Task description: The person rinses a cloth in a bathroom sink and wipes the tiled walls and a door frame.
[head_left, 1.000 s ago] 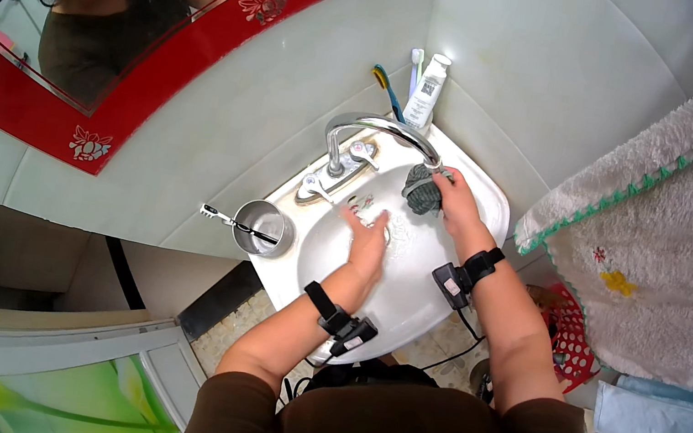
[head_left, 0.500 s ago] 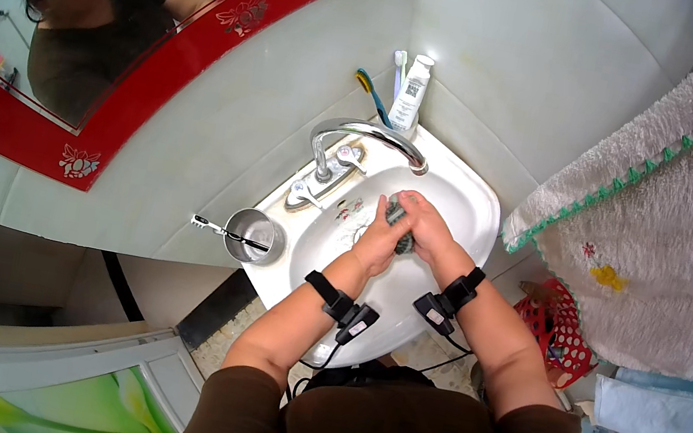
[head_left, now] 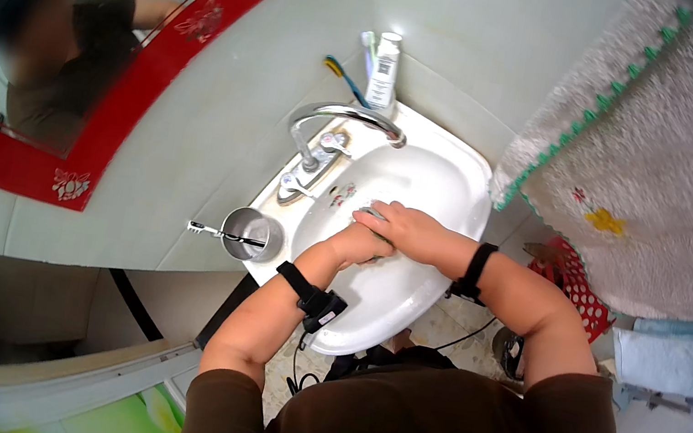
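Over the white washbasin (head_left: 445, 183), my two hands are pressed together around a small grey-green patterned bundle (head_left: 376, 213), maybe a cloth. Only slivers of it peek out between the fingers. My left hand (head_left: 357, 244) is closed beneath it on the near left side. From the right, my right hand (head_left: 411, 232) lies across the top, its fingers over the left hand. Behind the hands, the chrome tap (head_left: 351, 113) arches over the bowl, and no water shows coming from it.
A metal cup (head_left: 266, 244) with a black-and-white toothbrush (head_left: 223, 235) stands on the basin's left corner. At the back corner are a white tube (head_left: 383, 74) and toothbrushes (head_left: 347, 79). A towel (head_left: 650, 177) hangs on the right, above a red dotted basket (head_left: 579, 290).
My right hand has turned over the top of the left, covering most of the bundle, which showed more before. Both hands sit slightly farther left in the picture; the whole view has shifted and turned.
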Tool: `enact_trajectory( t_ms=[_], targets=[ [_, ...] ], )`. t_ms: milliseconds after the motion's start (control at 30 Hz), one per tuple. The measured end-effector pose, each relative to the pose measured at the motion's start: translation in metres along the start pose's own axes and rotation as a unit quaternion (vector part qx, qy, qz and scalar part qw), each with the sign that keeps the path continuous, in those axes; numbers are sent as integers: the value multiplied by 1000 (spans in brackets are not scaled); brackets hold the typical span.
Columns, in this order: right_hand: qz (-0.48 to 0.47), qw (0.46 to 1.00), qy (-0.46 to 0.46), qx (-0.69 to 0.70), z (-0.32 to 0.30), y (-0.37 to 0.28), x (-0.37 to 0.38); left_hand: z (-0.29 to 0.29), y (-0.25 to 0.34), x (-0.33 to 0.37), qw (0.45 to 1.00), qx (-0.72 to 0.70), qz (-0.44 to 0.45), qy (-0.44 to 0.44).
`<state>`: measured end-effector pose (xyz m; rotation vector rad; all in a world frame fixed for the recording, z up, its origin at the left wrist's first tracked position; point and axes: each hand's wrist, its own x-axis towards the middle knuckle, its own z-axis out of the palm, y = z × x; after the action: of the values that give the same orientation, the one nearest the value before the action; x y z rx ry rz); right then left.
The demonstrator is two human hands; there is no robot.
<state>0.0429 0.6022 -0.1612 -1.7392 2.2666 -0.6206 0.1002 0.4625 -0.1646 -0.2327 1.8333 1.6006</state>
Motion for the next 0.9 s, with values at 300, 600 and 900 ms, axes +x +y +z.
enact_trajectory(
  t_ms=[300, 600, 900],
  targets=[
    [251, 945, -62, 200, 81, 4, -1, 13, -44, 9, 848, 485, 87, 193],
    [457, 686, -91, 559, 83, -58, -9, 9, -75, -23, 778, 570, 201, 172],
    [425, 807, 209, 353, 65, -87, -27, -17, -73, -68, 994, -1, 32, 104]
  ],
)
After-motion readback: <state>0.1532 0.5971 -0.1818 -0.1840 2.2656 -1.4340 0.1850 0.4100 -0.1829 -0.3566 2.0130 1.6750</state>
